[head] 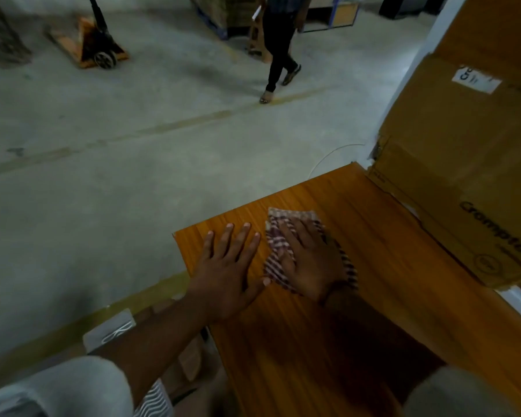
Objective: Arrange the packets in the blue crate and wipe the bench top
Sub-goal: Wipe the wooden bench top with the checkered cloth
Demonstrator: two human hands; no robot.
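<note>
Near the far left corner of the orange wood-grain laminate bench top [358, 296] lies the red-and-white checked cloth [283, 216], spread flat on the surface. The right hand [310, 260] presses down on the cloth with straight, spread fingers, not curled round it. The left hand [229, 272] rests palm-down on the bare bench top just beside the cloth, fingers also straight and holding nothing. Along the right side of the bench top stands a large brown cardboard box [463, 176] with printed lettering. Below the bench top's left edge, under the left forearm, shows a white packet with wavy lines [110, 328]; no blue crate is in view. Beyond the bench top's far edge stretches a grey concrete floor [103, 176], with an orange pallet jack [94, 46] and a walking person in dark clothes [278, 40] well apart. Judged step: wiping the bench top. The next stroke calls for steady downward pressure while sliding the cloth over the unwiped near surface.
</note>
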